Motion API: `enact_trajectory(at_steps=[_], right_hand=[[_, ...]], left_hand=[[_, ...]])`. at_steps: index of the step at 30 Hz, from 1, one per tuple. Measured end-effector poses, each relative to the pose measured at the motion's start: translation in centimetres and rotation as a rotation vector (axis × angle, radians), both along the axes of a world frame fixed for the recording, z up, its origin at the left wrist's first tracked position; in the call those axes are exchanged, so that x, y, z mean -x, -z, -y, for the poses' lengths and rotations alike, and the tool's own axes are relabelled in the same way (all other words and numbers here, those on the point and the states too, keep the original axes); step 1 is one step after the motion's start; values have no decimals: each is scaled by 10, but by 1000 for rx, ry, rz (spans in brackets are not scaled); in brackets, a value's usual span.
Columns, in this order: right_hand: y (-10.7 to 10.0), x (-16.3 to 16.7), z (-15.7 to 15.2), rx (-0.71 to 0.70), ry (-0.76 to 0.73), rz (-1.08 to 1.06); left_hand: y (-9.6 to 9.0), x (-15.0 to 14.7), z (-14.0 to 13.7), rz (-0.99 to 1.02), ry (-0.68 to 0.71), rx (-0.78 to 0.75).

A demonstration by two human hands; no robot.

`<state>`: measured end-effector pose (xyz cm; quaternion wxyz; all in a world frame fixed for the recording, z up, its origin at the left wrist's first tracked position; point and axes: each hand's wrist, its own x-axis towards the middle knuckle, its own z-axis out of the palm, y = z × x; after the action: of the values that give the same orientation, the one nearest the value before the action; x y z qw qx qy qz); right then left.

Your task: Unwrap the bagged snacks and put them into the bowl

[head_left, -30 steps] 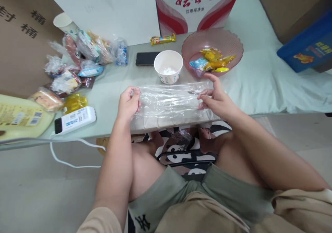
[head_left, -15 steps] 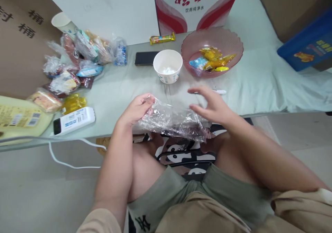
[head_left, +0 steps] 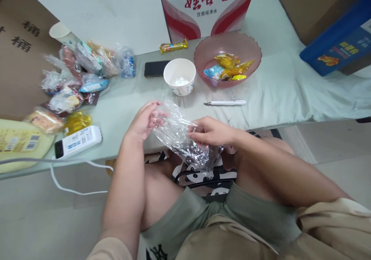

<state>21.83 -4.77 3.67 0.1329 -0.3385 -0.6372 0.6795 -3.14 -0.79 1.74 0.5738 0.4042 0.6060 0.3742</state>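
A crinkled clear plastic bag [head_left: 185,136] stretches between my two hands, over the table's front edge and above my lap. The fingers of my left hand [head_left: 143,121] are curled at the bag's upper left end, with film over the fingertips. My right hand [head_left: 213,130] pinches the bag's right side between thumb and fingers. Just beyond the bag stands a white paper cup [head_left: 179,76] with some clear plastic inside. A white-handled craft knife [head_left: 226,102] lies on the cloth beyond my right hand.
Right of the cup sits a pink glass bowl [head_left: 255,51] with wrapped snacks. A phone [head_left: 156,68] and a yellow snack bar [head_left: 174,46] lie behind the cup. Several packaged foods [head_left: 66,97] pile up at left, near a white device [head_left: 79,141]. A white cable [head_left: 78,190] hangs off the edge.
My right hand has come down and left from the air and taken hold of the bag. The bag is now bunched and tilted, and the craft knife shows fully.
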Motion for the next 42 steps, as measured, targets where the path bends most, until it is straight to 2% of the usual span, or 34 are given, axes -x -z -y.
enact_trajectory(at_steps=[3,4,6,9,11,14,17,22,25,30,34,39,42], right_hand=[[1,-4,2,21,169,-137],[2,-4,1,10,245,-166],[5,-3,0,-28,380,-189],[11,-1,-3,-84,466,-179],[15,0,-3,-101,480,-171],[19,-1,-5,-84,485,-137],[21,-3,-8,-57,483,-85],[22,-4,-10,-61,471,-82],[22,-3,-9,-72,514,-81],[19,-3,-7,7,589,-133],[21,-2,-10,84,552,-129],[23,-2,-8,16,580,-163],[18,-6,-4,-30,536,-221]], left_hand=[[6,-3,-6,-88,-256,-63],[6,-5,-6,-65,-284,-91],[3,-14,-1,65,-177,-99],[-5,-34,15,278,161,-53],[-7,-46,24,336,249,-38],[-6,-54,26,234,192,4],[-5,-49,20,135,138,37],[-6,-37,18,118,129,9],[-6,-33,19,107,104,-22],[-2,-34,20,61,64,-40],[0,-38,19,95,135,-42],[-5,-39,20,104,145,-66],[-7,-36,25,138,128,-124]])
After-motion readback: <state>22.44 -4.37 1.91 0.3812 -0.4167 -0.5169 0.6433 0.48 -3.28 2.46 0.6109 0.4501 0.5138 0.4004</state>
